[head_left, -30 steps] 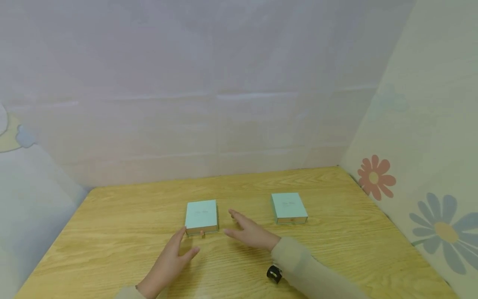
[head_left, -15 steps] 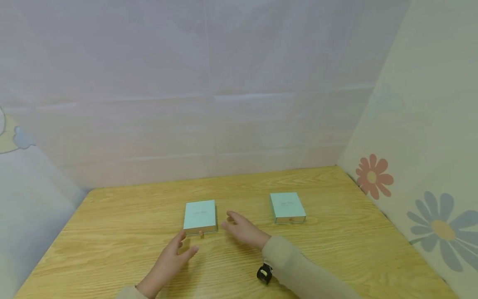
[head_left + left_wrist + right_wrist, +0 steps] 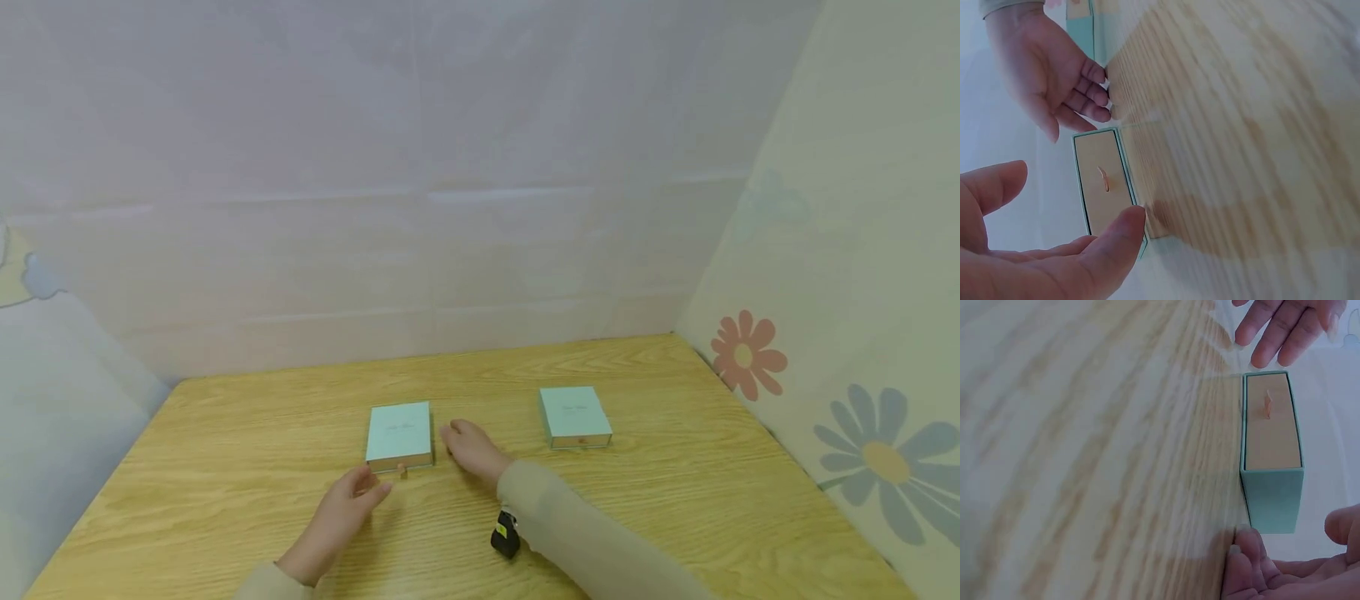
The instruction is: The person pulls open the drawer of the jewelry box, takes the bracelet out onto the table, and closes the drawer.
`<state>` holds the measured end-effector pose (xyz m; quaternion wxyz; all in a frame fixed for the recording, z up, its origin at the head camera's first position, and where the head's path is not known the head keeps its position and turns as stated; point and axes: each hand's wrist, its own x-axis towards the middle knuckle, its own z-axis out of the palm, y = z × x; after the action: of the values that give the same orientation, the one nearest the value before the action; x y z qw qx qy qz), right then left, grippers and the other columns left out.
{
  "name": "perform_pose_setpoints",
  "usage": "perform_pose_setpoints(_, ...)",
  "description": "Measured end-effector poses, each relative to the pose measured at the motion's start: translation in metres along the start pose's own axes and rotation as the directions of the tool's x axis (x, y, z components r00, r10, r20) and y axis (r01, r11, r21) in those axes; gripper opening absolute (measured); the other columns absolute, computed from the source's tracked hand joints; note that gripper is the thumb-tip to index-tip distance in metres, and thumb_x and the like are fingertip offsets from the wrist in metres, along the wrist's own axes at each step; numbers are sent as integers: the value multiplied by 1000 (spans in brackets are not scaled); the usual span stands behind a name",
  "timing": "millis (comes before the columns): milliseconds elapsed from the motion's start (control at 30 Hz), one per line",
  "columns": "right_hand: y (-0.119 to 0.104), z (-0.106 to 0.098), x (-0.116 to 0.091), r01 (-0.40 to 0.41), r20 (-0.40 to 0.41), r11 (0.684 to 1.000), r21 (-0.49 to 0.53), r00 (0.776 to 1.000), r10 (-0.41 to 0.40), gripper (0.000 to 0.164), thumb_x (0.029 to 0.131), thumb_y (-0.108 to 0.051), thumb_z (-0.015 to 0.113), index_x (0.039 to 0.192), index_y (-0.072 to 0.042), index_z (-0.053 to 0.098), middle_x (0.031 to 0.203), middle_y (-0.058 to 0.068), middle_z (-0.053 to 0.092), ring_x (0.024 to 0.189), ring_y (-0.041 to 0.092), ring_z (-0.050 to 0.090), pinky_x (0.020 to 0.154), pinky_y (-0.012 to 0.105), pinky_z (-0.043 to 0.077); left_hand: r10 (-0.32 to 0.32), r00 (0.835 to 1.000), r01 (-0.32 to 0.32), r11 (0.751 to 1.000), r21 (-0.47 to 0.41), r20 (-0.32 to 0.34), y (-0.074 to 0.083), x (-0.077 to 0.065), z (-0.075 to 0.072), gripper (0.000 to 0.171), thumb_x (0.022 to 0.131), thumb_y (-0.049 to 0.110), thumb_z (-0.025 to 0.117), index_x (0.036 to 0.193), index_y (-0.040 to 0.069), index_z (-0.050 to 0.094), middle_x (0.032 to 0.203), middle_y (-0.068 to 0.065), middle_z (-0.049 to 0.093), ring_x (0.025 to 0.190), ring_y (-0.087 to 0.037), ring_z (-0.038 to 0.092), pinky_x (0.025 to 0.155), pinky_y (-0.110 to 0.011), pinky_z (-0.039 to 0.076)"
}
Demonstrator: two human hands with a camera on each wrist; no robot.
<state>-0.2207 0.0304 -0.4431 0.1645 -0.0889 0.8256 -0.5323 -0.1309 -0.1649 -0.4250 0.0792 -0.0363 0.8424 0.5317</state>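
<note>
There are two boxes (image 3: 399,432) (image 3: 575,412), two hands (image 3: 341,510) (image 3: 474,451), two flowers (image 3: 743,356) (image 3: 887,462), one table (image 3: 225,467).

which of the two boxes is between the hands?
The left box in the head view: left hand by its near corner, right hand beside it. The other box sits farther right.

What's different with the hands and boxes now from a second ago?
The right hand moved left, closer to the mint box on the left. Nothing was taken hold of or let go. That box and the other mint box stayed put; the left hand barely moved.
</note>
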Motion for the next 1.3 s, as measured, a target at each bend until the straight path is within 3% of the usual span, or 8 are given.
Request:
perform_pose_setpoints(167,-1,6,9,-27,-52,999,-39,998,25,53,108,-25,34,139,17,36,133,30,49,131,44,39,109,55,29,-34,999,36,997,-66,19,-2,4,0,58,101,18,53,133,-26,31,131,-40,45,118,-49,49,95,-54,46)
perform_pose_setpoints(400,-11,17,17,-44,-74,974,-221,997,28,64,106,-39,33,142,15,34,146,30,36,136,45,33,112,52,26,-136,990,139,980,-144,31,-3,14,2,59,102,21,50,132,-26,32,129,-39,47,97,-34,64,77,-41,56)
perform_pose_setpoints(633,-15,26,32,-79,-158,924,-375,987,20,61,106,-42,32,133,10,48,131,25,55,119,42,53,102,50,40,-186,981,193,952,-236,52,-8,20,5,51,102,22,50,124,-24,41,105,-23,65,77,-22,67,67,-37,58)
perform_pose_setpoints(933,-11,24,38,-106,-131,911,-399,990,58,52,108,-34,28,137,4,50,137,18,54,127,37,48,106,47,37,-168,969,215,936,-280,181,-13,21,6,54,102,29,50,119,-22,44,106,-21,64,80,-20,67,73,-35,58)
perform_pose_setpoints(1100,-11,23,38,-90,-117,904,-419,992,45,49,108,-32,30,135,-1,55,135,14,56,126,34,50,105,46,38,-192,971,226,930,-289,141,-15,23,9,50,102,29,51,117,-18,45,105,-21,64,78,-21,68,71,-37,57)
perform_pose_setpoints(1200,-13,20,39,-83,-121,894,-439,992,32,47,107,-33,31,125,-3,62,121,12,64,109,30,60,96,44,44,-206,970,235,925,-298,126,-15,28,11,49,101,29,51,120,-17,46,104,-19,66,77,-21,68,69,-37,57)
perform_pose_setpoints(1300,-14,18,41,-81,-110,890,-449,993,35,45,107,-34,31,113,-6,66,103,10,66,86,25,59,84,41,46,-211,969,241,919,-311,128,-15,32,12,50,102,27,51,124,-17,46,102,-16,67,76,-20,68,68,-35,56)
